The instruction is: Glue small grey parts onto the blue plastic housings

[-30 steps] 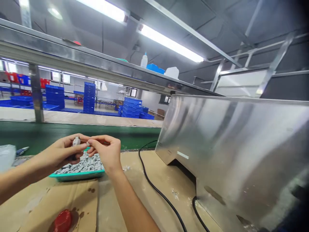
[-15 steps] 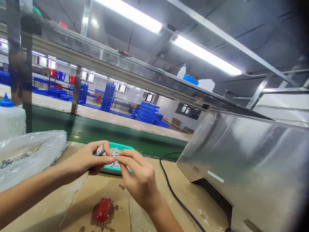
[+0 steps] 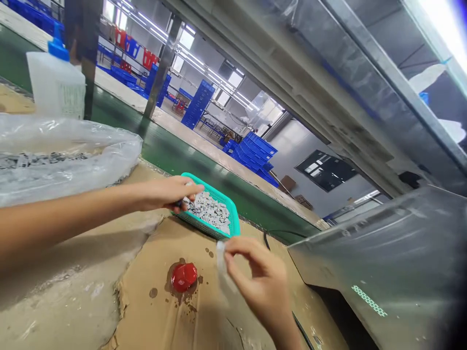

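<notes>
Two containers hold the same small grey-white pieces: a teal plastic basket, heaped with them, and a clear plastic bag farther left on the cardboard-covered desk. In the head view, the left hand lies curled over the basket's corner, its fingertips among the pieces; whether it grips one is hidden. The right hand is closed in a pinch on a thin translucent strip, just beside the basket's near corner. A red lump sits on the cardboard below the basket.
</notes>
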The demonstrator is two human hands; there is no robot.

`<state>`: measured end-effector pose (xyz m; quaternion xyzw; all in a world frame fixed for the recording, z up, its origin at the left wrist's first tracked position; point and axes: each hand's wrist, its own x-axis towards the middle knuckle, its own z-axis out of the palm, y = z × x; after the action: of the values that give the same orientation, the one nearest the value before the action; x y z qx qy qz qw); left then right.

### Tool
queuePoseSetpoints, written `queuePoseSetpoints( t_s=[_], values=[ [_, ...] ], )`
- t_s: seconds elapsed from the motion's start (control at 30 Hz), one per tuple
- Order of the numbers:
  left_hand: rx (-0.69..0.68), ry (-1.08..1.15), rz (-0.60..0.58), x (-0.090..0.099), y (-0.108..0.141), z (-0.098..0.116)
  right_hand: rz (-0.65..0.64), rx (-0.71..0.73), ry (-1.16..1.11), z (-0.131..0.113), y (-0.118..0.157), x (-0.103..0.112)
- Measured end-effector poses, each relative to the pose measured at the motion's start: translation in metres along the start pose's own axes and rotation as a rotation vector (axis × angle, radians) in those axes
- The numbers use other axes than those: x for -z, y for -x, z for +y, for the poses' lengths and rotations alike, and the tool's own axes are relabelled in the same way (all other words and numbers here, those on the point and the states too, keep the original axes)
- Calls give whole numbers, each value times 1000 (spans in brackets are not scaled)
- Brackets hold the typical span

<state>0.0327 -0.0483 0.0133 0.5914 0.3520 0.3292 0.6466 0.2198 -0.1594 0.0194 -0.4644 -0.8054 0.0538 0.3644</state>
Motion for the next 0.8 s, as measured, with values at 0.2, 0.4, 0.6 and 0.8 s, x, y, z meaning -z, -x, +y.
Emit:
queuePoseSetpoints(
  t_s=[0.2, 0.4, 0.6, 0.8],
  values=[
    [69, 349, 70, 8, -6, 1, -195, -93, -91, 1, 20, -19],
    [51, 407, -13, -2, 0, -3, -170, -92, -132, 7, 24, -25],
    [3, 432, -96, -5, -3, -8, -176, -74, -133, 7, 26, -26],
    [15, 403, -99, -11, -1, -10, -170, -62, -119, 4, 27, -27]
  ],
)
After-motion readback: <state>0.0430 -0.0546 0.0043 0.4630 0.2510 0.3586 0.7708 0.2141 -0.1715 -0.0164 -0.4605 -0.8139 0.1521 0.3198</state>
